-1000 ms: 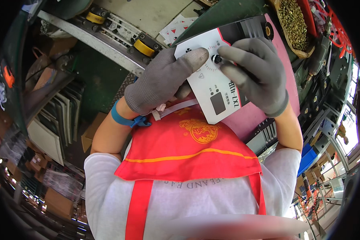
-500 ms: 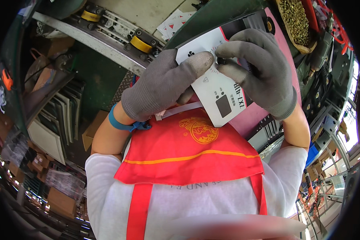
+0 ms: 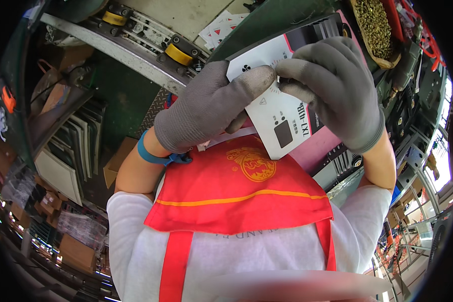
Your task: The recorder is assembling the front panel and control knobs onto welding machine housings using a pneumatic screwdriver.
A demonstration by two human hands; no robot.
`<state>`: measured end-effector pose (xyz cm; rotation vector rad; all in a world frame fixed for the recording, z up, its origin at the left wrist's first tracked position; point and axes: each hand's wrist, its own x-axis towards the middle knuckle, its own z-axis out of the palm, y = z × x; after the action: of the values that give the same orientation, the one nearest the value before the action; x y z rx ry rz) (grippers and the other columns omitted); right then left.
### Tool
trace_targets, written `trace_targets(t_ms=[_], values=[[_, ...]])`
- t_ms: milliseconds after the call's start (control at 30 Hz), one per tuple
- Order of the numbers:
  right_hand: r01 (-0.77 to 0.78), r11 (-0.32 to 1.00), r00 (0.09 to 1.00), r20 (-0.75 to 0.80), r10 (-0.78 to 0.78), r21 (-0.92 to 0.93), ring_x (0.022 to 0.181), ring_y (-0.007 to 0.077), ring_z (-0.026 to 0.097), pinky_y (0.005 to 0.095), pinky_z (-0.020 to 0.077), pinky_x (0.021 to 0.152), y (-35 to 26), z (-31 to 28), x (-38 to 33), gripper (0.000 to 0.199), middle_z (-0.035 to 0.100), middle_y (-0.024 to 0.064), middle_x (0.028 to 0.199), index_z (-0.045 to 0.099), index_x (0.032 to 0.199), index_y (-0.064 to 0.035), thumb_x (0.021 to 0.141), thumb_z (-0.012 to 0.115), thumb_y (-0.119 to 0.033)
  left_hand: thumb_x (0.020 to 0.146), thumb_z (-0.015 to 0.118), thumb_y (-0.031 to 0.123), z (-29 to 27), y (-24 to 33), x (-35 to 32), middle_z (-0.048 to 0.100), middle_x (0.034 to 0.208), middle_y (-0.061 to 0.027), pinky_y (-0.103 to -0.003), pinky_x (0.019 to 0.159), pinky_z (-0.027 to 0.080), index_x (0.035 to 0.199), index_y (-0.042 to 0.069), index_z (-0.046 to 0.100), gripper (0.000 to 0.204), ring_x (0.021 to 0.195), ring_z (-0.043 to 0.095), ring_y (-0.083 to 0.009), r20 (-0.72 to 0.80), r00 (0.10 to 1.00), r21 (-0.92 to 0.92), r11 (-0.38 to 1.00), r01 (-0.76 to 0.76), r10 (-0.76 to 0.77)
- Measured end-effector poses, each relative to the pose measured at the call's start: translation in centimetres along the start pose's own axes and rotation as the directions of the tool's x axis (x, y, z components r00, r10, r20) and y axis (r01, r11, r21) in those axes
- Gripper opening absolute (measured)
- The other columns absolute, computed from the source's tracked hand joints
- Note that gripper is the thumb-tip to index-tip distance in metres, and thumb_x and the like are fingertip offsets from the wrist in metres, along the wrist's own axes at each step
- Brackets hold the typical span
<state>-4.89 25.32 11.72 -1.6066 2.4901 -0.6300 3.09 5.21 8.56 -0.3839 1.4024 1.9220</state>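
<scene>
A white control panel with a dark rectangular window, printed markings and a black-and-red edge is tilted in front of my red apron. My left hand, in a grey glove, grips its left edge, thumb lying across the front face and fingers behind. Over the panel's middle, my gloved right hand has thumb and forefinger pinched together, close to the left thumb's tip. A tiny shiny bit shows between the fingertips, too small to name. The part of the panel beneath the right hand is hidden.
A pink surface lies under the panel, near a black vented part. At the upper right are a tray of small brass-coloured fasteners and a power screwdriver. A metal rail and yellow rollers run along the upper left.
My right fingers have closed together, hiding the small dark part that showed between them. The right hand and arm moved slightly right, and the panel shifted slightly right.
</scene>
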Motion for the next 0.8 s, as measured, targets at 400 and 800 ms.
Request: trace_targets(t_ms=[400,800], values=[[-0.318,0.918,0.939,-0.057,0.340,0.238,0.079,0.0254,0.059,0.0324,0.0466,0.067,-2.3,0.8,-1.4,0.031,0.060,0.0090,0.089,0.063,0.100,-0.0020,0.071,0.073,-0.008,0.096,0.050,0.035,0.1,0.7,-0.1,0.056,0.064,-0.0036,-0.024,0.043,0.039,0.109,0.002,0.057,0.037,0.048,0.050,-0.0080,0.126,0.988,0.061,0.994,-0.096,0.088],[-0.065,0.971,0.998,-0.002,0.067,0.231,0.078,0.0260,0.060,0.0329,0.0471,0.066,0.1,-0.4,-0.4,0.027,0.060,0.0124,0.091,0.066,0.100,-0.0028,0.073,0.070,-0.006,0.096,0.052,0.034,-0.5,-2.1,0.3,0.059,0.077,-0.0076,-0.024,0.043,0.041,0.114,-0.001,0.054,0.039,0.049,0.051,-0.0081,0.160,0.862,0.359,0.785,-0.505,0.481]])
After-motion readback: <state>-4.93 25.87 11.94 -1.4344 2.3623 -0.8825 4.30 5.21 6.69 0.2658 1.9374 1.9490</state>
